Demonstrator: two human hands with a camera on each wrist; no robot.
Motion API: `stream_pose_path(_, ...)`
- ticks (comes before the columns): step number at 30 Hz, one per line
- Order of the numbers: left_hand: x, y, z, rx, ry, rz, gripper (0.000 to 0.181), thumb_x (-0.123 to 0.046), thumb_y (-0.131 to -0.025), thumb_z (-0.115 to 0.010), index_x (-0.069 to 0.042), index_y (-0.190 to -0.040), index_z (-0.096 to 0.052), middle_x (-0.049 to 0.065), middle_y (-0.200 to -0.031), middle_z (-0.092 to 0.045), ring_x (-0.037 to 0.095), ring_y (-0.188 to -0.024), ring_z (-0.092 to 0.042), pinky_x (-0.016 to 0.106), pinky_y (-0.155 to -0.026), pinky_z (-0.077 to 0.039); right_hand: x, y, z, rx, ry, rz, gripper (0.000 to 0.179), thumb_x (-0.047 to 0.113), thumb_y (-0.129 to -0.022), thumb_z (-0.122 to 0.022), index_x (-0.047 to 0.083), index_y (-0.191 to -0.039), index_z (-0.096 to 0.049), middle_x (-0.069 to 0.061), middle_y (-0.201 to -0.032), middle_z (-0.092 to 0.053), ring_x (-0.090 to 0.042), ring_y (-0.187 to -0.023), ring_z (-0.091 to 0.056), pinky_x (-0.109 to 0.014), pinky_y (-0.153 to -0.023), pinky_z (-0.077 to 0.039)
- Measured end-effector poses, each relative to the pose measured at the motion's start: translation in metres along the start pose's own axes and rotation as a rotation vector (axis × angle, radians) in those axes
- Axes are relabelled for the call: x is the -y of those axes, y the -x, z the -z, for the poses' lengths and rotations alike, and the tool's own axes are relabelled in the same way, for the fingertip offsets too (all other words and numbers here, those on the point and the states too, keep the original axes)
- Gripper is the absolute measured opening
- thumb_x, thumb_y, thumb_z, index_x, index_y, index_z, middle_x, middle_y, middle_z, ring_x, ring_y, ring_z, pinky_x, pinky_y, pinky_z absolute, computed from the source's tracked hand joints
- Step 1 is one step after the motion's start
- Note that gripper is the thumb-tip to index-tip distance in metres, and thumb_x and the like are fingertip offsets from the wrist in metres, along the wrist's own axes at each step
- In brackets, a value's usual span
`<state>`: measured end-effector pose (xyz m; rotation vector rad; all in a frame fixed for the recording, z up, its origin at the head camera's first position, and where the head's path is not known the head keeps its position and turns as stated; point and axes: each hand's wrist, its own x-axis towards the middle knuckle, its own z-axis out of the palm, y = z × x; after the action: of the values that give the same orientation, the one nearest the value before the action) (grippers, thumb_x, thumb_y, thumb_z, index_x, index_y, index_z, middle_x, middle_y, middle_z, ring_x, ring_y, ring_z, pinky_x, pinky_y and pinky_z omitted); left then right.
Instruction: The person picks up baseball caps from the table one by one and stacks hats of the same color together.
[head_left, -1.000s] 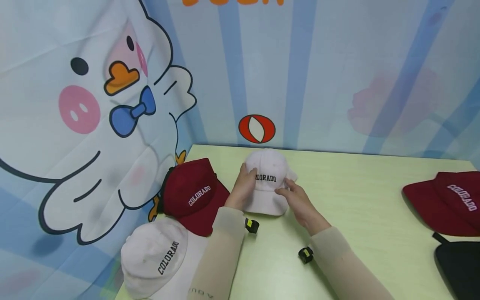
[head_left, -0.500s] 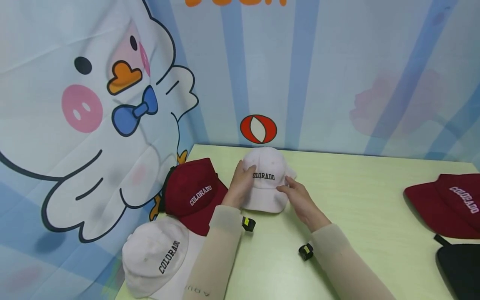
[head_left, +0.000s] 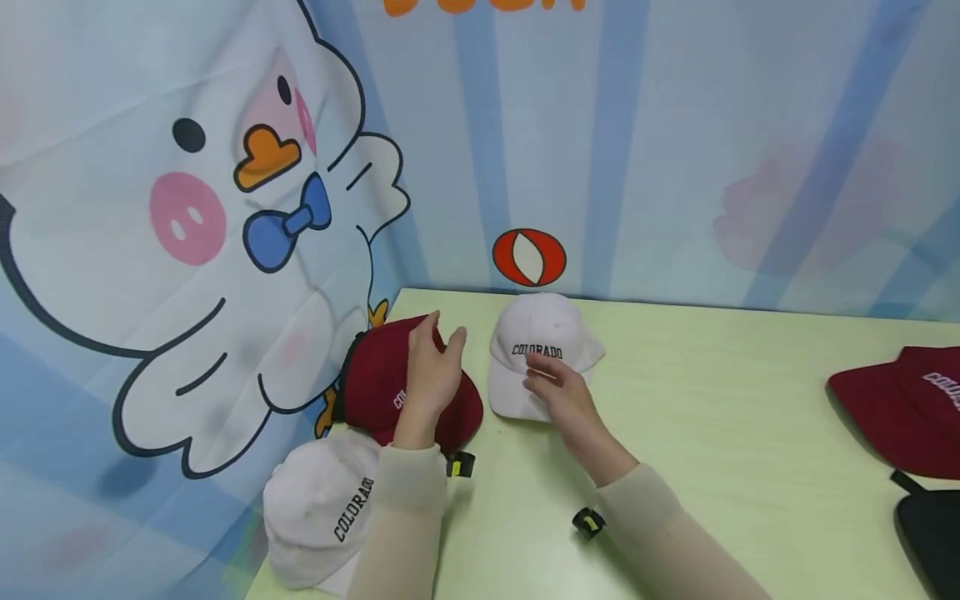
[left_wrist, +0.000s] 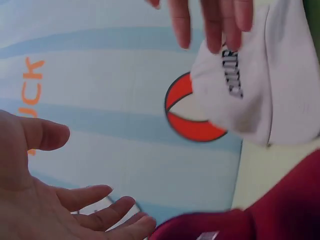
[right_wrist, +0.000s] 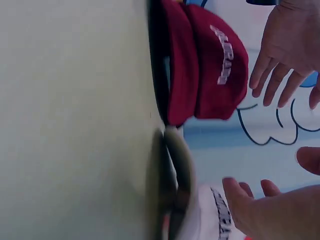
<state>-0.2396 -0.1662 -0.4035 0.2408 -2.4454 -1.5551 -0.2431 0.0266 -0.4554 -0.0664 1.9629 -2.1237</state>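
A white baseball cap (head_left: pixel 543 321) lettered COLORADO sits at the back of the table, its brim toward me. My right hand (head_left: pixel 566 404) hovers in front of its right side, fingers loosely bent and holding nothing; the right wrist view shows a gap between its fingers and thumb. Over the dark red baseball cap (head_left: pixel 378 358) on the left hovers my left hand (head_left: pixel 433 375), hiding part of that cap's lettering. In the left wrist view the left hand (left_wrist: pixel 65 205) has its fingers spread with nothing between them.
Nearer me on the left lies another white cap (head_left: pixel 311 500), partly behind my left sleeve. At the right edge are a dark red cap (head_left: pixel 900 408) and a black flat item (head_left: pixel 933 533) with a strap. A printed cloth (head_left: pixel 660 150) hangs behind the table (head_left: pixel 720 375).
Both hands have let go of the white cap at the back. My left hand has moved left over the red cap, and my right hand has drawn slightly toward me.
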Motion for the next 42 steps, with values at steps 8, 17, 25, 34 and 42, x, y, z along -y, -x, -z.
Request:
stream_pose_path(8, 0.011, 0.004, 0.045, -0.182, -0.153, 0.008, 0.063, -0.037, -0.105, -0.052, -0.005, -0.158, -0.038, 0.021, -0.159, -0.034, 0.038, -0.149, -0.027, 0.060, -0.119, -0.030, -0.018, 0.005, -0.032, 0.198, -0.131, -0.102, 0.059, 0.004, -0.101, -0.050, -0.009, -0.156, -0.034, -0.030, -0.161, -0.036, -0.045, -0.147, -0.042, -0.052, -0.121, -0.038)
stream_pose_path(17, 0.042, -0.006, 0.071, -0.108, -0.390, 0.194, 0.078, -0.045, -0.106, -0.045, 0.004, -0.162, -0.019, 0.031, -0.164, -0.023, 0.049, -0.153, -0.020, 0.064, -0.125, -0.016, -0.025, 0.017, -0.053, 0.254, -0.154, -0.192, 0.072, 0.006, -0.095, -0.055, -0.012, -0.157, -0.026, -0.032, -0.161, -0.035, -0.045, -0.145, -0.043, -0.059, -0.119, -0.038)
stream_pose_path(25, 0.050, -0.010, 0.072, -0.182, -0.335, 0.206, 0.069, -0.039, -0.109, -0.040, 0.004, -0.160, -0.025, 0.033, -0.155, -0.031, 0.049, -0.143, -0.032, 0.064, -0.119, -0.028, -0.028, 0.018, -0.054, 0.266, -0.170, -0.210, 0.069, 0.004, -0.094, -0.055, -0.010, -0.157, -0.030, -0.031, -0.145, -0.051, -0.024, -0.112, -0.061, -0.054, -0.117, -0.042)
stream_pose_path(34, 0.043, -0.013, 0.073, -0.255, -0.255, 0.120, 0.048, -0.025, -0.111, -0.038, 0.009, -0.145, -0.047, 0.030, -0.138, -0.043, 0.044, -0.129, -0.045, 0.059, -0.112, -0.038, -0.025, 0.020, -0.047, 0.271, -0.232, -0.177, 0.061, 0.001, -0.098, -0.050, -0.012, -0.155, -0.032, -0.018, -0.121, -0.058, -0.013, -0.098, -0.064, -0.053, -0.118, -0.041)
stream_pose_path(42, 0.026, -0.014, 0.072, -0.290, -0.097, 0.046, 0.041, -0.027, -0.112, -0.042, 0.000, -0.142, -0.048, 0.023, -0.145, -0.049, 0.038, -0.133, -0.048, 0.057, -0.115, -0.038, -0.013, 0.022, -0.036, 0.269, -0.252, -0.127, 0.059, 0.001, -0.099, -0.047, -0.011, -0.155, -0.033, -0.026, -0.145, -0.042, -0.009, -0.100, -0.064, -0.048, -0.117, -0.044)
